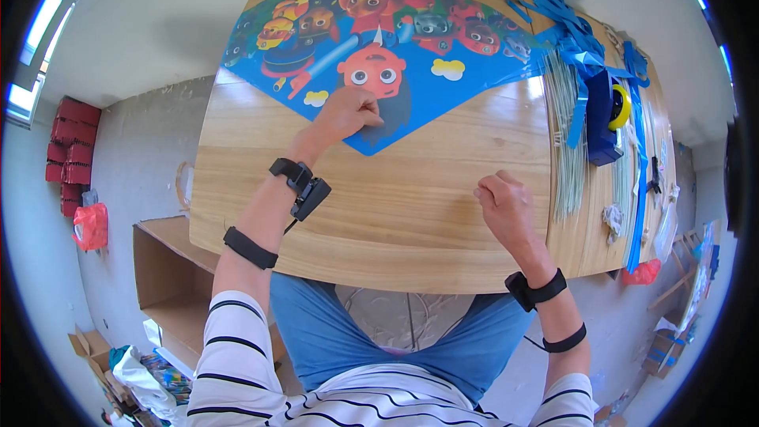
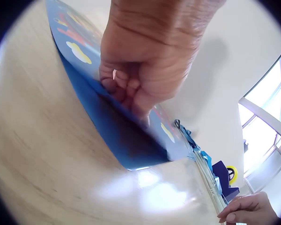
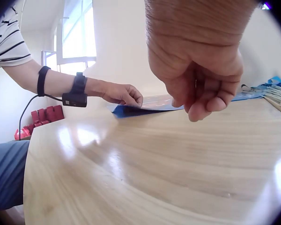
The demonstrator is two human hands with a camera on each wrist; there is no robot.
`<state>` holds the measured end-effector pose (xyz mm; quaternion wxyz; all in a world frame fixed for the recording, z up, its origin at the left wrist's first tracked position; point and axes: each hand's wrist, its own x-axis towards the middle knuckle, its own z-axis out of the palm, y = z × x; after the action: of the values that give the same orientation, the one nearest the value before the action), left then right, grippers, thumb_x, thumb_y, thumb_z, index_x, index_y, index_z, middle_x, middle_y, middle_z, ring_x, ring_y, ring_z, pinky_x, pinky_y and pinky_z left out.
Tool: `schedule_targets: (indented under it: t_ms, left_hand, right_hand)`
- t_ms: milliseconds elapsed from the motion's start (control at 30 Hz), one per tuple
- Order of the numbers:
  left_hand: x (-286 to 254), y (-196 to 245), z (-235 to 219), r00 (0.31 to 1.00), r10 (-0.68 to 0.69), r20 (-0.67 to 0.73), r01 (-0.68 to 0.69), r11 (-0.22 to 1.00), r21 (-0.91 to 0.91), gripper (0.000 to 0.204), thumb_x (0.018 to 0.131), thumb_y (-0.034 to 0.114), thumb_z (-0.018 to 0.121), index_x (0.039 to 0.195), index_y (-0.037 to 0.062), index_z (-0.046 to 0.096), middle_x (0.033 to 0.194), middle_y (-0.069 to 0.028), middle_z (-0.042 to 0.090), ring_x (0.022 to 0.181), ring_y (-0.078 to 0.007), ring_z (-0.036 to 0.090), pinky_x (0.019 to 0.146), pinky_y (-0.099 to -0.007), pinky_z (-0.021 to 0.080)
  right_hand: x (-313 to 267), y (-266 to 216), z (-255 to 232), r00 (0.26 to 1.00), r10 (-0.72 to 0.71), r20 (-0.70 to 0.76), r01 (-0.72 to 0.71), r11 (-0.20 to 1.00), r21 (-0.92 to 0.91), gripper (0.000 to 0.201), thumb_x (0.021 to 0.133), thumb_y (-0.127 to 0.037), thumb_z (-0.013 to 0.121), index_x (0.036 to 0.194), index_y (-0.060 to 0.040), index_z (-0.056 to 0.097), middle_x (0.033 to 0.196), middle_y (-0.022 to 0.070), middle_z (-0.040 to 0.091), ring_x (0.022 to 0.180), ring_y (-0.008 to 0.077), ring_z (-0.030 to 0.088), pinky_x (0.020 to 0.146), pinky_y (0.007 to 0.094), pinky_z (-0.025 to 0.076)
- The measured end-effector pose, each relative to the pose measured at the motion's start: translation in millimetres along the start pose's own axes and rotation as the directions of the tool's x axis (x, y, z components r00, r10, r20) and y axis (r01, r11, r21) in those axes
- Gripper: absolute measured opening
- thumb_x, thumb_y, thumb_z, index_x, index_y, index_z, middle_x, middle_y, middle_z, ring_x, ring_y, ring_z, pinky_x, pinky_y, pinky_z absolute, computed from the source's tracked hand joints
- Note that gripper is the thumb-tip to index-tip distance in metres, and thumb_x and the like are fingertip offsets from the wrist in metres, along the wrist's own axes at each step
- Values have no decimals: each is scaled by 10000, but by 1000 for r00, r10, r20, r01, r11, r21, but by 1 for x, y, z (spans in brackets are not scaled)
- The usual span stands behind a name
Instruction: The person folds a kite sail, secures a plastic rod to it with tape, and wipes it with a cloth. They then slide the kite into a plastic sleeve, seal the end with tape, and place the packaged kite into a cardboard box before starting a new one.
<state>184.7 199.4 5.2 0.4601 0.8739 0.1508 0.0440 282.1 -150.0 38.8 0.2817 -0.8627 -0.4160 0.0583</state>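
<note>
A blue, cartoon-printed kite sheet point(image 1: 443, 107) lies on the wooden table, its pointed corner towards me. My left hand point(image 1: 349, 113) pinches the sheet near that corner, over a large cartoon face with round eyes. In the left wrist view, the printed upper part of the sheet rises under the pinching fingers, and a dark blue underside point(image 2: 126, 136) shows below. Over the table to the right of the sheet, my right hand point(image 1: 506, 199) has loosely curled fingers and nothing visible in them. The right wrist view shows its fingertips point(image 3: 199, 112) close over the tabletop.
Thin pale sticks point(image 1: 565, 166) lie along the table's right side, with blue ribbons point(image 1: 561, 12) heaped behind them. A dark blue tape dispenser point(image 1: 602, 122) holds a yellow roll point(image 1: 621, 107). An opened cardboard box point(image 1: 170, 265) stands left of my legs; red boxes point(image 1: 75, 138) are stacked by the wall.
</note>
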Motion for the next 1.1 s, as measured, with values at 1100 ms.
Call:
schedule_targets:
  t_ms: [1100]
  left_hand:
    - [14, 10, -20, 967, -20, -254, -34, 978, -207, 223, 992, 162, 639, 856, -4, 575, 784, -5, 537, 766, -120, 502, 728, -292, 435]
  right_hand:
    - [69, -19, 40, 983, 94, 157, -144, 924, 354, 221, 891, -183, 732, 995, 12, 720, 869, 172, 675, 780, 304, 686, 716, 418, 533]
